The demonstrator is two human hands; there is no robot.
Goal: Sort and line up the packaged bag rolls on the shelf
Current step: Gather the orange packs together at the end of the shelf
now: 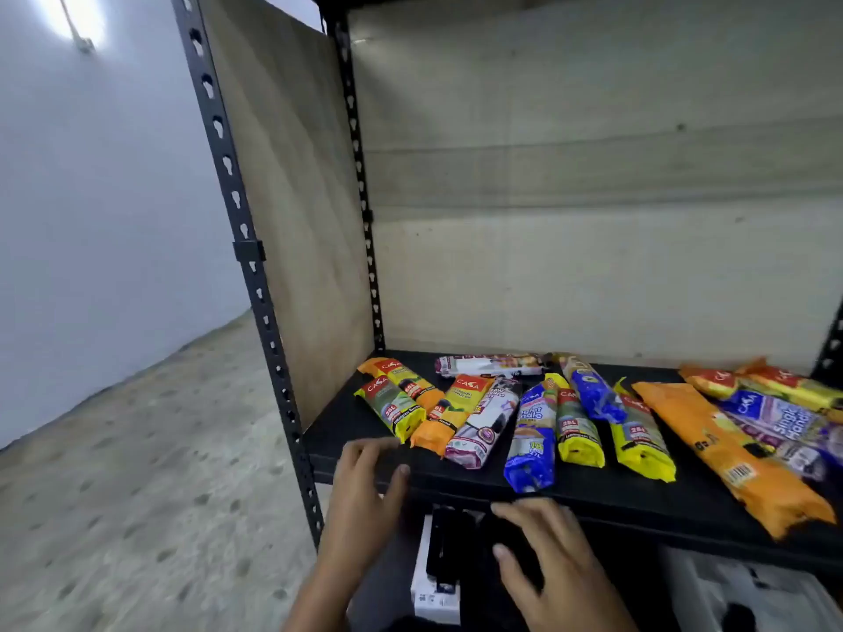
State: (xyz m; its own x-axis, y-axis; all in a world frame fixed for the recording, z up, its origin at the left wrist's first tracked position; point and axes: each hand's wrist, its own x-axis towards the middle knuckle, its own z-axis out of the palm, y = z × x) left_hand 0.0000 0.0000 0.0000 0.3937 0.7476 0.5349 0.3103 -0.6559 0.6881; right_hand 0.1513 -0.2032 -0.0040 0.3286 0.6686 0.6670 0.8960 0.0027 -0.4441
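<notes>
While scattered at odd angles, the rolls lie in glossy yellow, orange, blue and white wrappers on the shelf, just beyond both hands. Left hand rests open on the shelf's front edge; right hand hovers spread below it, holding nothing.

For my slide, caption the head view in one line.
Both bare hands, left hand and right hand, hover empty at the black shelf edge before unsorted packaged bag rolls.

"CASA" – yellow roll, "28L"
</notes>
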